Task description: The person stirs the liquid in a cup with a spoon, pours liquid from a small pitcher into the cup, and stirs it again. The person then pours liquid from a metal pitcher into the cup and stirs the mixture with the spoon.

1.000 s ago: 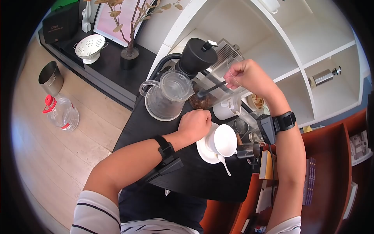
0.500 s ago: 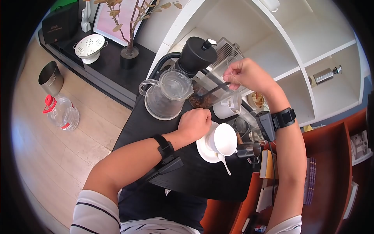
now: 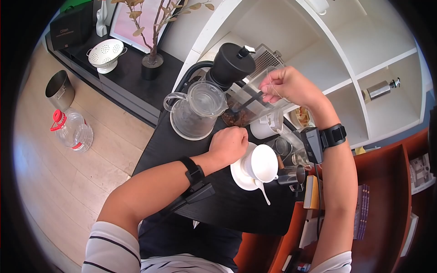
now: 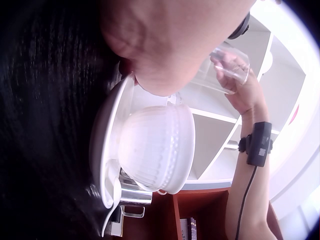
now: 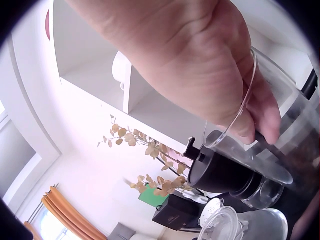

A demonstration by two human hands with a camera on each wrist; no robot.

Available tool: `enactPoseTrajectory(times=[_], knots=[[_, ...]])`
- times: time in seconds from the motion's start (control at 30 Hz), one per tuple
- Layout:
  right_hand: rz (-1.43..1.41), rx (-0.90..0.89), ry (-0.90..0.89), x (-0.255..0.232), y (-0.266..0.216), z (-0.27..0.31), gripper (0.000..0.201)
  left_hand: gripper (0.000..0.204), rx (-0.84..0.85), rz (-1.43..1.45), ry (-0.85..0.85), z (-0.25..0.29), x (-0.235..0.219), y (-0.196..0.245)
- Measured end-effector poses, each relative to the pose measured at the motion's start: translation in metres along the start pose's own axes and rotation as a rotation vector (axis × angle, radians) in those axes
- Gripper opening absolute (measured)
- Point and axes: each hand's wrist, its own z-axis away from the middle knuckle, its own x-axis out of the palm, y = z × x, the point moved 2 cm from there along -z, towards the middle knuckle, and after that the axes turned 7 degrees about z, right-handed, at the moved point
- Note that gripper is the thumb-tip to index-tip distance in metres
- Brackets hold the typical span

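In the head view, my right hand (image 3: 289,86) reaches into the mouth of a tall clear cylinder (image 5: 256,65). Its thumb and fingers pinch a black stick-like handle (image 3: 250,102), whose lower end goes down among brown pieces (image 3: 236,119) at the bottom. My left hand (image 3: 229,143) rests on the black table between the cylinder's base and a white cup (image 3: 264,164); its fingers are tucked out of sight. That cup stands on a white saucer (image 3: 237,181) beside a white spoon (image 3: 265,196). The left wrist view shows the saucer's edge close against the left hand.
Left of the cylinder stand a glass jug (image 3: 189,116) and a black hand grinder (image 3: 232,66). A white container (image 3: 264,127), small glassware and a metal pitcher (image 3: 290,176) crowd the table's right side. White shelves (image 3: 337,59) rise behind.
The right hand has shifted slightly left and, with it, the black handle has moved inside the cylinder. My left hand stays where it was beside the cup.
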Motion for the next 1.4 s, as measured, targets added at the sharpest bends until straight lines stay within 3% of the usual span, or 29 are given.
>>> enactPoseTrajectory(times=[0.2,0.33,0.6,0.77,1.13,1.3,1.4], knots=[[-0.170,-0.024,0.099,-0.008,0.012,0.005,0.013,0.016,0.001,0.006,0.002,0.000,0.000,0.000],[-0.109,0.024,0.158,-0.019,0.017,0.017,0.019,0.016,0.007,-0.003,0.006,0.000,0.000,-0.001],[-0.328,0.058,0.468,-0.031,0.043,0.050,0.023,0.016,0.003,0.000,0.003,-0.001,0.002,-0.002],[-0.474,0.057,0.514,-0.028,0.071,0.065,0.022,0.016,0.005,-0.003,0.001,0.000,0.001,-0.001],[-0.585,-0.006,0.490,-0.018,0.082,0.082,0.020,0.017,0.005,-0.015,-0.005,-0.001,0.002,-0.004],[-0.684,-0.047,0.600,-0.010,0.085,0.098,0.022,0.017,0.000,-0.023,-0.008,-0.001,0.001,-0.002],[-0.748,-0.051,0.575,-0.006,0.087,0.109,0.022,0.017,0.010,-0.021,0.000,0.000,0.001,-0.002]])
